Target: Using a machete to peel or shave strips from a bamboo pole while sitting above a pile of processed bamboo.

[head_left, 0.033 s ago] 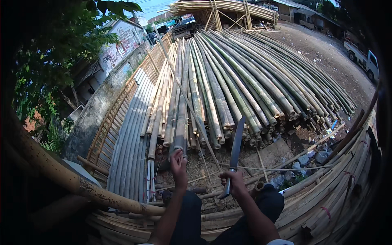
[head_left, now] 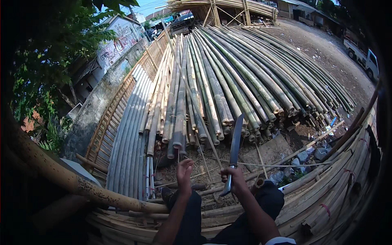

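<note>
My right hand (head_left: 233, 178) is closed around the handle of a long machete (head_left: 236, 143), its broad dark blade pointing up and away. The curved handle end (head_left: 226, 188) sticks out below the fist. To its left, my left hand (head_left: 185, 174) is raised with fingers loosely bent, and I see nothing in them. That hand appears just below the cut end of a thick bamboo pole (head_left: 178, 136); a gap shows between them. A slim bamboo stick (head_left: 196, 116) slants across the pile, its lower end close to the machete.
Long bamboo poles (head_left: 261, 85) fan out ahead. Corrugated sheets (head_left: 130, 134) and a slatted bamboo panel (head_left: 107, 132) lie left. A thick yellow pole (head_left: 110, 200) crosses the lower left. Split bamboo strips (head_left: 322, 204) lie at right. A white truck (head_left: 363, 57) stands far right.
My left hand has dropped slightly and shifted right, away from the bamboo pole's end, its fingers bending over. My right hand still grips the machete in nearly the same place.
</note>
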{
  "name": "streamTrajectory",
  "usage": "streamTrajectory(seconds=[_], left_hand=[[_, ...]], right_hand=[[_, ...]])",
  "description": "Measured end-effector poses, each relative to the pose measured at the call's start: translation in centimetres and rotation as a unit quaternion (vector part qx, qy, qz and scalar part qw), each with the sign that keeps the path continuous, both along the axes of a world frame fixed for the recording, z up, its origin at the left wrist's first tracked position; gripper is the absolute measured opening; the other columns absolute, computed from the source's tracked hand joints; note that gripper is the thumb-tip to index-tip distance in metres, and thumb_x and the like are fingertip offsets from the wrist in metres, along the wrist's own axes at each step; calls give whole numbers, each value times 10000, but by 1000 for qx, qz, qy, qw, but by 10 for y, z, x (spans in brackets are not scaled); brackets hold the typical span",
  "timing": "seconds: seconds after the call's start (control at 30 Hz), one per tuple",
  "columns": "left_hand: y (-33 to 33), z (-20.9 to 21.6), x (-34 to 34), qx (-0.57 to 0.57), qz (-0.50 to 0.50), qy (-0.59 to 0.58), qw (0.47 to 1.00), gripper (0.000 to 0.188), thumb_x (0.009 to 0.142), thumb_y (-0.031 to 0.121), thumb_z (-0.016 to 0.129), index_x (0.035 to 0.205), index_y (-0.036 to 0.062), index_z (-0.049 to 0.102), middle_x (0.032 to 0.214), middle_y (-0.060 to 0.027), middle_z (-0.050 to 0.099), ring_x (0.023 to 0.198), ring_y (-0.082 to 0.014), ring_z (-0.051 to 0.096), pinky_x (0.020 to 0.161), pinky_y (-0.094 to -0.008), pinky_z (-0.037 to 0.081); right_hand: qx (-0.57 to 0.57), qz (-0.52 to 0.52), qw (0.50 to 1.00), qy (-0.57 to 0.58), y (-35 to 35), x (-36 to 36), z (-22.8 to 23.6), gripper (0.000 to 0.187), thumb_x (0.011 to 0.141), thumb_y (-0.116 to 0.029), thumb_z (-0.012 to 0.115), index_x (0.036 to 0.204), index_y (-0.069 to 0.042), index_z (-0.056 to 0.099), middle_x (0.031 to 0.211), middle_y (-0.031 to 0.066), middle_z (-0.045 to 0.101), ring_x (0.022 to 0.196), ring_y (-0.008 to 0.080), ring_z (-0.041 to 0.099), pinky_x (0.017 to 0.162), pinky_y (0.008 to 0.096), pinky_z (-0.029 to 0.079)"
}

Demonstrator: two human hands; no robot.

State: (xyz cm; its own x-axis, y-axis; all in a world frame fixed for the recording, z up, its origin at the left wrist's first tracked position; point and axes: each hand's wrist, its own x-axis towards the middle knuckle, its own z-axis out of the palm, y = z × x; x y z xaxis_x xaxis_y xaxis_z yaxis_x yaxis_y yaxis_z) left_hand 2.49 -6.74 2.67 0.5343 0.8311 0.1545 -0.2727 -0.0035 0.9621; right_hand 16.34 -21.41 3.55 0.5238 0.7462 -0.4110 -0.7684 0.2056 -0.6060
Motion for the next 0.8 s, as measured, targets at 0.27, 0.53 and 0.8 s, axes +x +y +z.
streamTrajectory(seconds=[0.27,0.53,0.8], left_hand=[[-149,-55,-38,-506,-292,-11,812,292,968,172,446,1189,-17,456,1132,-173,550,1083,-311,566,983,-446,445],[-137,-57,-26,-317,-205,113,919,216,937,104,520,1120,-7,487,941,-99,585,778,-140,583,725,-305,518],[-123,-55,-35,-338,-219,87,911,200,938,125,531,1041,-43,563,849,-70,605,761,-133,604,766,-272,516]], right_hand=[[-73,-67,992,-72,16,5,-31,119,729,-56,619,730,46,558,634,88,578,482,128,525,449,240,413],[-126,-95,970,-186,21,1,-41,133,719,-76,597,693,53,580,608,88,589,458,137,555,438,247,438],[-56,-50,989,-124,13,12,-33,212,783,-61,599,834,143,573,816,201,647,717,260,682,601,312,582]])
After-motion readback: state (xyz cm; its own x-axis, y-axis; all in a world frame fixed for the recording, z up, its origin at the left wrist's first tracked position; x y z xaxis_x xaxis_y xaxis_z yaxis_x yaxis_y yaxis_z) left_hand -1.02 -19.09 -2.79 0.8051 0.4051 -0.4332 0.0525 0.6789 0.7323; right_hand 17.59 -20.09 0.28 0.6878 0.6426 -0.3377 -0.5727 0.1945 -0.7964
